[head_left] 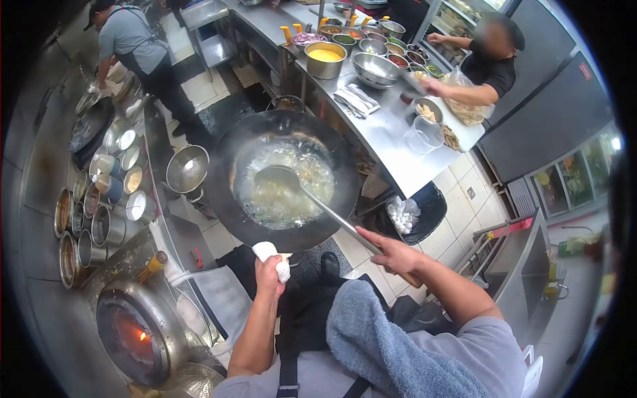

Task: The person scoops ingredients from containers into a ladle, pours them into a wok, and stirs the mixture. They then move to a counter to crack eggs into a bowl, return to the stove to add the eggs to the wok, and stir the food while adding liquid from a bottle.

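Observation:
My left hand is closed around a folded white cloth at the near rim of a large dark wok. Steam rises from the pale, bubbling liquid inside it, where small light bits float. My right hand grips the wooden end of a long metal ladle. The ladle's head dips into the liquid near the wok's middle, partly hidden by steam. The wok is held off the burner, over the floor.
A flame burns in the stove burner at lower left. Sauce containers and a metal bowl stand left. A steel counter carries bowls and a pot; a bin sits below. Co-workers stand at right and upper left.

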The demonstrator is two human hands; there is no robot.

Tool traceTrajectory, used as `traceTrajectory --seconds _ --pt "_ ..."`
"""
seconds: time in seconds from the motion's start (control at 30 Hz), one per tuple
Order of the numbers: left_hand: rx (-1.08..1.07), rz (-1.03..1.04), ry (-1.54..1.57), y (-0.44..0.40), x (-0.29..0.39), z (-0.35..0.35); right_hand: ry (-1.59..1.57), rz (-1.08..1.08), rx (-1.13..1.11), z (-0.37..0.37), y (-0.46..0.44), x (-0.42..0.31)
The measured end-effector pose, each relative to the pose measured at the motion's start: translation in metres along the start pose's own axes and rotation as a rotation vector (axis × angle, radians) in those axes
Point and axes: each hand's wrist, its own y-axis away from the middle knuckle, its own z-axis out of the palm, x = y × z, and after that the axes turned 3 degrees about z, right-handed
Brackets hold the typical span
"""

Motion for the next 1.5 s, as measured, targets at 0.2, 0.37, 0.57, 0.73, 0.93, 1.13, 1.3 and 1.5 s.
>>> traceTrajectory --seconds 0.2,0.37,0.57,0.73,0.93,1.13,1.3,1.5 --pt "0.026 -0.01 0.013 0.019 0.008 0.001 0.259 0.087 0.358 -0.029 -0.013 -0.004" --pt "-0.04 -0.011 -0.029 0.018 0.009 0.002 0.314 -0.017 0.358 -0.026 -0.039 -0.01" --pt "-0.05 -0.029 -0.009 0.008 0.001 -0.001 0.407 -0.066 0.164 0.013 -0.012 -0.011" --pt "-0.024 -0.064 0.015 0.014 0.001 -0.004 0.833 -0.007 0.133 -0.022 0.032 0.025" --pt "-0.029 -0.029 0.008 0.022 0.004 -0.008 0.746 0.069 0.316 -0.055 0.025 0.007" --pt "-0.054 0.027 0.018 0.019 0.007 -0.001 0.414 -0.042 0.357 -0.017 -0.049 -0.016" --pt "-0.061 0.005 0.01 0.013 0.007 -0.005 0.623 -0.032 0.209 0.009 -0.016 -0.001" --pt "-0.04 -0.005 0.026 0.017 0.008 -0.015 0.787 -0.081 0.206 -0.025 0.023 0.024"
